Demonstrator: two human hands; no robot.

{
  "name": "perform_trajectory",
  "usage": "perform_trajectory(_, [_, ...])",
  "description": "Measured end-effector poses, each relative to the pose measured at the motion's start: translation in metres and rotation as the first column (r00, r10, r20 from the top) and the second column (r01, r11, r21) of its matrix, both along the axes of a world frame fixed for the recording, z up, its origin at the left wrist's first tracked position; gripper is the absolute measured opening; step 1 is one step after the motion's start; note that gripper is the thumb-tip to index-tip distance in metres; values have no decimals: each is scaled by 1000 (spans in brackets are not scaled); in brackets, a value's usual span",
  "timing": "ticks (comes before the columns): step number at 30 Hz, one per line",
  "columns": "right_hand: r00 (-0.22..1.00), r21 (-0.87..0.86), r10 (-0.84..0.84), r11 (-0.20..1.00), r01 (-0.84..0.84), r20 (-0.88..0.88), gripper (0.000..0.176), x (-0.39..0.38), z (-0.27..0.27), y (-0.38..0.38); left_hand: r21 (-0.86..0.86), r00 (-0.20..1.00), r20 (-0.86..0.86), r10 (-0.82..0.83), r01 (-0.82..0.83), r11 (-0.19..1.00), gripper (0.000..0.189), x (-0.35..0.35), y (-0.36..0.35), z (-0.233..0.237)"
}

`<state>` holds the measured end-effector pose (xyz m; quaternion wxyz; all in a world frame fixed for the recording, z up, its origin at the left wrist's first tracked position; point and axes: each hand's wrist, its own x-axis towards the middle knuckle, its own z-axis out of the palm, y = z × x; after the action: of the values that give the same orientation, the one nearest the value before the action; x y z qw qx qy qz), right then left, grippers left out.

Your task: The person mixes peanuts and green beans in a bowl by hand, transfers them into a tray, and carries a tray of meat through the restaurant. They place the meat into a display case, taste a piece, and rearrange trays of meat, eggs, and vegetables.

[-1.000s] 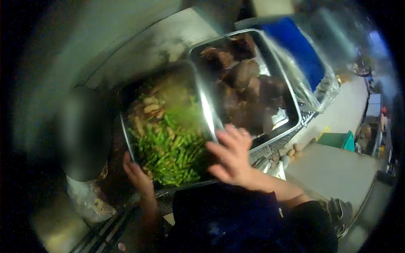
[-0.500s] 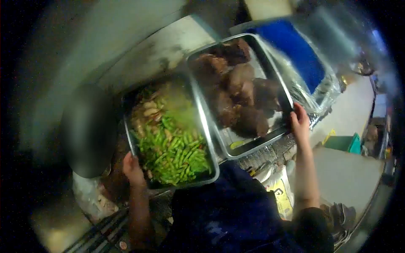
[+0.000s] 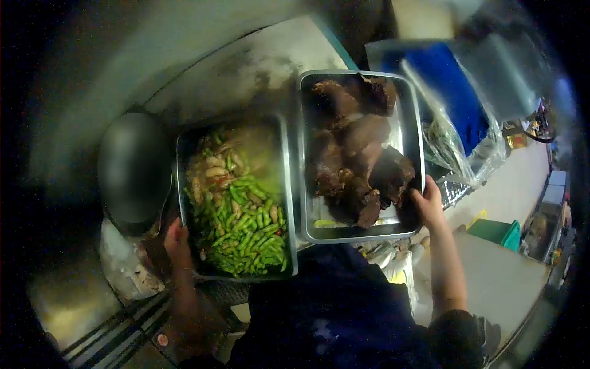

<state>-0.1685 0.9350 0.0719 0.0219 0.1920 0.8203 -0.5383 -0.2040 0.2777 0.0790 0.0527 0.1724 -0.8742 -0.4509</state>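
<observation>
My left hand [image 3: 177, 245] grips the left side of a metal tray [image 3: 291, 246] that holds green pods [image 3: 249, 237] and peanuts [image 3: 213, 169]. In my right hand [image 3: 430, 202] is the lower right corner of a second metal tray [image 3: 362, 235], with the thumb over its rim. Large dark brown pieces of meat [image 3: 362, 144] lie in that tray. The two trays are side by side, with a narrow gap between them that widens toward the top.
A round dark metal object [image 3: 135, 169] stands at the left. Beyond the right tray is a blue item in clear plastic [image 3: 452, 92]. A green container [image 3: 495, 230] and a pale worktop [image 3: 498, 270] are at the right. White bags [image 3: 393, 264] show below the trays.
The right tray has turned more upright in view and shifted slightly right and down. The gap between the trays has widened. Both hands still hold their trays.
</observation>
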Motion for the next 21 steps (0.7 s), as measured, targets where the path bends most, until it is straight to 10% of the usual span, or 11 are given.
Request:
perform_trajectory(4, [1000,98,16,995,-15,-4,46,-22,-18,20,-312,967,-252,-17,-65,948,41,1,48,35])
perform_trajectory(8, [988,533,54,846,32,-144,48,-35,1,12,339,991,-129,-42,84,937,40,12,168,106])
perform_trajectory(9, [981,451,6,889,83,-192,48,-36,-15,18,457,917,-318,-240,370,809,44,1,194,97])
perform_trajectory(11, [990,270,-35,960,71,-135,47,-45,-22,23,719,915,-243,-323,393,573,47,-21,260,108])
perform_trajectory(14, [976,318,35,947,37,-216,42,-46,-52,44,899,945,101,-311,47,436,47,-58,311,80])
perform_trajectory(18, [988,203,59,979,-29,-144,37,-63,-61,58,987,945,157,-287,-145,65,17,-106,340,10])
perform_trajectory(21, [978,312,175,941,-132,-113,37,-70,-44,66,982,935,190,-301,-176,72,13,-110,347,10])
